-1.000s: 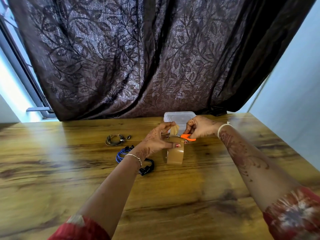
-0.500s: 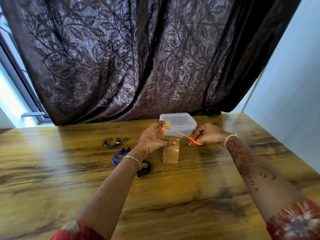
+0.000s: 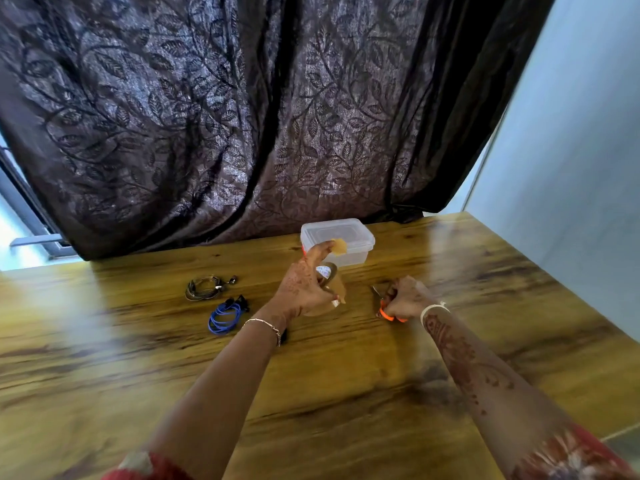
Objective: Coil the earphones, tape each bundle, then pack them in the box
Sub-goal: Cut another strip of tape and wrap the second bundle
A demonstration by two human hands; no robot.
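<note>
My left hand (image 3: 306, 287) grips a brown tape roll (image 3: 334, 284) above the table, with a cut piece of tape (image 3: 339, 245) stuck to its raised fingertip. My right hand (image 3: 407, 299) holds orange-handled scissors (image 3: 386, 308) low on the table, blades pointing away. A coiled grey earphone bundle (image 3: 204, 287) and a coiled blue earphone bundle (image 3: 225, 317) lie to the left. A black earphone lies mostly hidden under my left wrist. The clear plastic box (image 3: 349, 237) stands behind the hands with its lid on.
The wooden table (image 3: 329, 393) stretches wide in front of me, its right edge near a pale wall. A dark patterned curtain (image 3: 242, 116) hangs along the far edge, just behind the box.
The scissors cut the tape strip free. My right hand then dropped to the table on the right with the scissors. My left hand kept the roll, the cut piece on its fingertip.
</note>
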